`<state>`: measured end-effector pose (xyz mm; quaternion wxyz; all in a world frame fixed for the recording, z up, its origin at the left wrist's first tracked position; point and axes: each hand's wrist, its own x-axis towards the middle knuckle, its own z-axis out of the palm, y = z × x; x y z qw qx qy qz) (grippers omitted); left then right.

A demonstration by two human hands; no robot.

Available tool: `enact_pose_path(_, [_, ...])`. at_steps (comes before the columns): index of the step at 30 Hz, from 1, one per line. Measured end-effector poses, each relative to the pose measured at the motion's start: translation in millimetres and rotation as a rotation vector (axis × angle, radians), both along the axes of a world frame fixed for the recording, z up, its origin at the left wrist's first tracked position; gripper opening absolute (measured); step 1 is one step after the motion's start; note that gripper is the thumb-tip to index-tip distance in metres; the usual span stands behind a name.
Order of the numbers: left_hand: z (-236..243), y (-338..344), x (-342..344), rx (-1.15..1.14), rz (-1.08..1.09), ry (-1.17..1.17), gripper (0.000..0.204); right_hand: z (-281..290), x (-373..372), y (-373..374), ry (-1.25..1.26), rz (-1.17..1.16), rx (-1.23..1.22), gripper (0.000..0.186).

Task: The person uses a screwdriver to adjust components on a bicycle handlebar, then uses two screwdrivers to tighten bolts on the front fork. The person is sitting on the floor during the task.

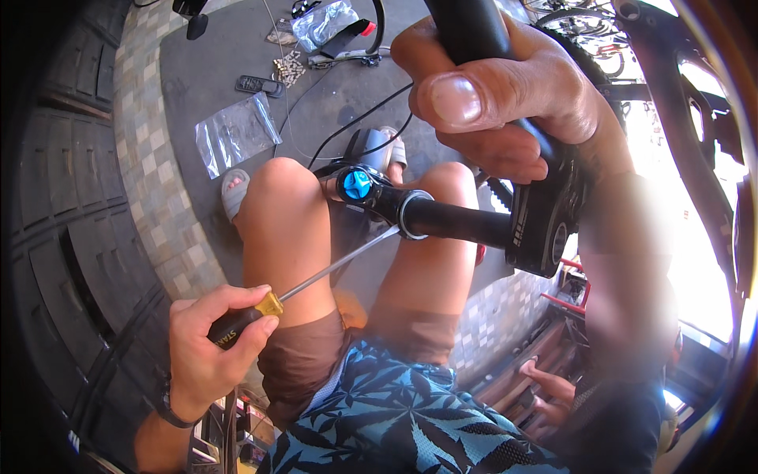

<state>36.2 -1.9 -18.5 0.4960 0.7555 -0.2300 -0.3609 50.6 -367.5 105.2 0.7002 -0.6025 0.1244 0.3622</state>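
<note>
Left grip (201,347): closed around the screwdriver's dark-and-yellow handle, pinching near its front end; probably called for small, even pressure rather than a shove.
Screwdriver (339,263): slanted up and rightward over the left leg, tip at the grey ring's lower left edge; best kept shallow, to spare the tube a scratch.
Blue cap (357,185): sat left of the ring, above the blade; best kept clear of any slip.
Grey ring (403,215): encircled the black tube; likely suited to light pressure, shifted bit by bit around the rim.
Black tube (466,223): ran from ring to crown (545,225); needed holding still.
Right grip (513,95): clenched around the upper black bar (472,31); best kept firm against twisting.
</note>
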Motion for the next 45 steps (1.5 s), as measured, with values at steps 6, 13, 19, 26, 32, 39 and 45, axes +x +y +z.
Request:
enact_pose_path(6, [61.5,-14.8,-30.2,0.061,0.018,-0.121,0.03,6.0,6.1,21.4,-0.064,0.039,-0.112,0.045])
enact_pose_path(13, [45.6,-2.8,4.8,0.022,-0.081,-0.142,0.028,4.6,4.5,30.7,-0.096,-0.017,-0.082,0.044])
enact_pose_path(19, [7.6,-2.2,31.3,-0.053,-0.085,0.005,0.026,14.5,-4.9,24.0,0.119,-0.235,-0.171,0.044])
enact_pose_path(26, [-11.6,-1.9,72.5,-0.092,-0.197,0.052,0.023,-32.7,-9.8,-2.8,-0.234,0.112,0.193,0.041])
enact_pose_path(32, [19.6,-36.1,88.8,0.106,-0.228,0.117,0.028,-12.1,-12.2,5.8,-0.07,-0.174,0.091,0.037])
enact_pose_path(39, [54.6,-34.3,67.5,0.05,-0.296,-0.311,0.034,1.2,-6.4,15.3,0.042,-0.299,0.001,0.036])
enact_pose_path(45, [-19.8,-31.7,139.1,-0.078,-0.432,-0.033,0.028,-24.4,0.2,-5.3,-0.212,0.132,0.187,0.041])
